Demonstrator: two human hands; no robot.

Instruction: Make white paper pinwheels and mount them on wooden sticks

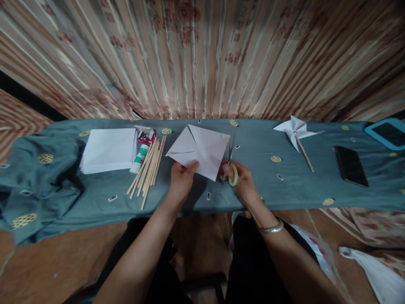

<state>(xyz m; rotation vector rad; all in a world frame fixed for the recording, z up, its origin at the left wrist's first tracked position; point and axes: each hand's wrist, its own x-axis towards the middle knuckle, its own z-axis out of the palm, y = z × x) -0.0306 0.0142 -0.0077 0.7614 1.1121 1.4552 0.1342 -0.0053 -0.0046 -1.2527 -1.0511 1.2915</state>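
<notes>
My left hand (182,179) pinches the lower left edge of a square sheet of white paper (205,147), thumb on top. Slits run inward from the sheet's upper and left corners toward its middle. In my right hand (242,179) is a pair of scissors (233,174) with pale green handles, its blades pointing up and away beside the paper's right corner. The blades look close together. Off to the right lies a white paper pinwheel (295,131) on a wooden stick, with a pin at its centre.
Left of my hands are several wooden sticks (148,166), a glue stick (139,158), a small box of pins (145,135) and a stack of white paper (109,150). A black phone (351,166) and a blue-framed device (387,133) lie right. Pleated curtains (196,63) hang behind the cloth-covered table (262,185).
</notes>
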